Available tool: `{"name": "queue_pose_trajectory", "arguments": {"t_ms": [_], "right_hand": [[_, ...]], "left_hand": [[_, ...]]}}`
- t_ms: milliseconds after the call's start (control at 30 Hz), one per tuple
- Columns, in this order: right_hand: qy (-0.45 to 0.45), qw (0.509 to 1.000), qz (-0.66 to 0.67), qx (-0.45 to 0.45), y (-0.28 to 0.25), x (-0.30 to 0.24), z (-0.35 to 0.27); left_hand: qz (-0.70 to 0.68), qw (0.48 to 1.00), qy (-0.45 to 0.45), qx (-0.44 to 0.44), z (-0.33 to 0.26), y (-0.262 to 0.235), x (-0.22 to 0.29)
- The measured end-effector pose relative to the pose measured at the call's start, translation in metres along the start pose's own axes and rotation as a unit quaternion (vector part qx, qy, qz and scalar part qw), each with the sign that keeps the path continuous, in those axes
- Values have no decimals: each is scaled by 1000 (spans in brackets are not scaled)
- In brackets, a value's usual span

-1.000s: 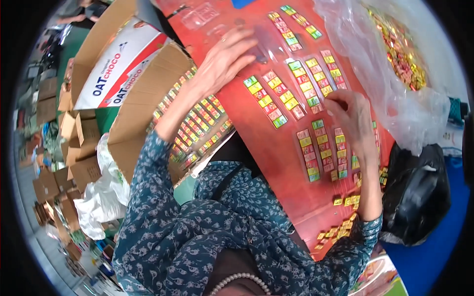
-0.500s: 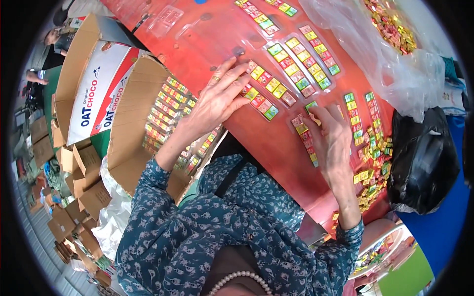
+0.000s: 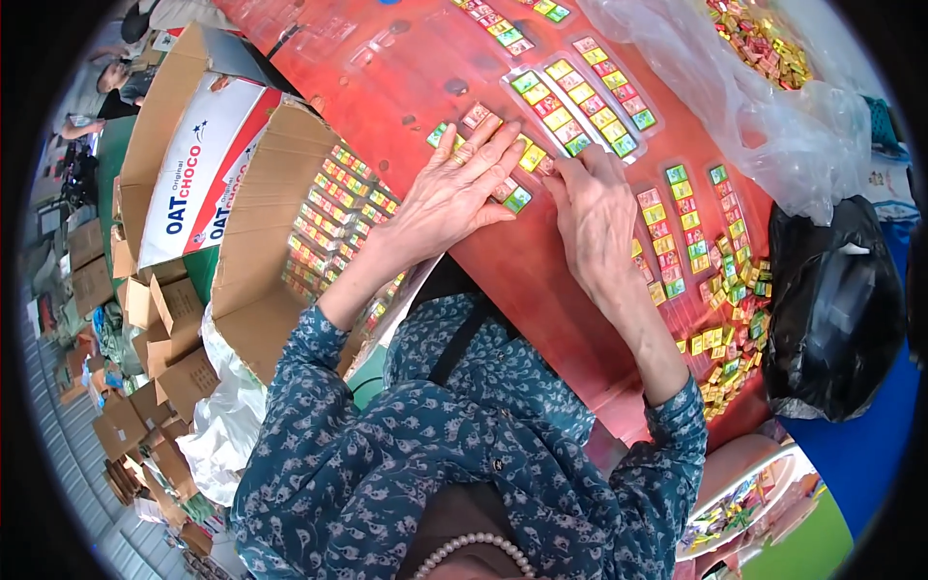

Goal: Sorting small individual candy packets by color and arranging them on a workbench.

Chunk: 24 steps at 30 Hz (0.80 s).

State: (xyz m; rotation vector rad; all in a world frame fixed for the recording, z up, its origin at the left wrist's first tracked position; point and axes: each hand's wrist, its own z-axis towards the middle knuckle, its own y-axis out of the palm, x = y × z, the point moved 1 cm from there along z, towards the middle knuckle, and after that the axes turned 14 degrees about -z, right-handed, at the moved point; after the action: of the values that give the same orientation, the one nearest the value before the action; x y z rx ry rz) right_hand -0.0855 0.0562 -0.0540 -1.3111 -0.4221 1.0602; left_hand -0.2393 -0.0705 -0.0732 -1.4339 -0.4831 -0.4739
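Observation:
My left hand (image 3: 452, 188) lies with its fingers stretched over a clear plastic tray holding rows of small yellow, red and green wrapped pieces (image 3: 533, 158). Most of that tray's near side is under the fingers. Beside its right end is my right hand (image 3: 601, 215), thumb and fingers bent together at the tip of the row. What those fingertips pinch, if anything, is hidden. Just beyond, another filled tray (image 3: 550, 113) lies at a slant on the red table (image 3: 522, 280). To the right of my right hand are more filled trays (image 3: 660, 240).
Loose wrapped pieces (image 3: 730, 338) are heaped at the table's right edge, beside a black plastic bag (image 3: 831, 309). A clear plastic sheet (image 3: 720, 121) covers the far right, near another heap (image 3: 759, 43). At left stands an open cardboard box (image 3: 256, 324) with filled trays inside.
My right hand has moved left and away from me, from a tray on the right to the end of the one under my left hand. That tray has shifted left.

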Motion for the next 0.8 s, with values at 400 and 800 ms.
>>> {"name": "queue_pose_trajectory", "arguments": {"t_ms": [400,800], "right_hand": [[-174,977,-124,-23,-22,7,5],[-213,977,9,5,-12,22,23]], "left_hand": [[36,999,9,-10,-1,-3,1],[18,1000,10,-14,-1,-4,0]]}}
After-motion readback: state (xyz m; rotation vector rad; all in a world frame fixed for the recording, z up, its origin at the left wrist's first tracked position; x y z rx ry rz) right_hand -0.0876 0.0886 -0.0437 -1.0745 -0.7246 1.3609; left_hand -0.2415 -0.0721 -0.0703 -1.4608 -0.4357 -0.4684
